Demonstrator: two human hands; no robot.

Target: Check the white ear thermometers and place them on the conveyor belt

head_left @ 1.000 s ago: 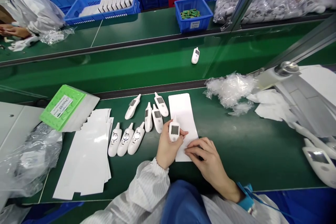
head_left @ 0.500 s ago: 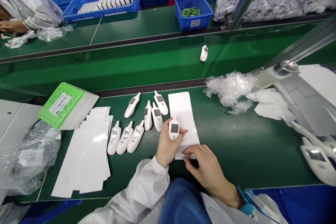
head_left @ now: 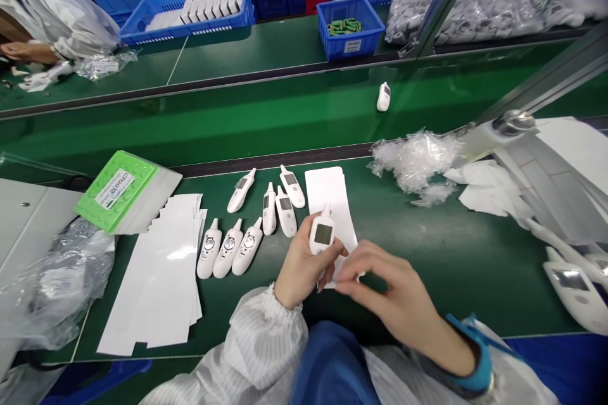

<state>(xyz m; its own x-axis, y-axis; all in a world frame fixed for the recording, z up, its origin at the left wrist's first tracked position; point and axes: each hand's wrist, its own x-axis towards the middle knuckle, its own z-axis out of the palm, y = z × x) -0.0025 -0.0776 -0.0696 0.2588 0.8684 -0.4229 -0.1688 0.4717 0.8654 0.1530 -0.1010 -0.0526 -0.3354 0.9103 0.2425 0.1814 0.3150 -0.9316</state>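
Left hand (head_left: pixel 299 269) curled round a white thermometer (head_left: pixel 323 234), long axis pointing at the counter's (head_left: pixel 456 253) far edge, above a paper strip (head_left: pixel 330 193). Right hand (head_left: pixel 399 291) open, fingers loosely spread, just beside it, not touching.

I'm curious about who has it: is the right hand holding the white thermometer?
No, the left hand holds the thermometer, while the right hand is beside it.

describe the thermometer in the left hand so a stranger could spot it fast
On the green workbench, white plastic ear thermometers lie beside a white paper strip. The person's left hand holds one over that strip, grey screen up; only it is held.
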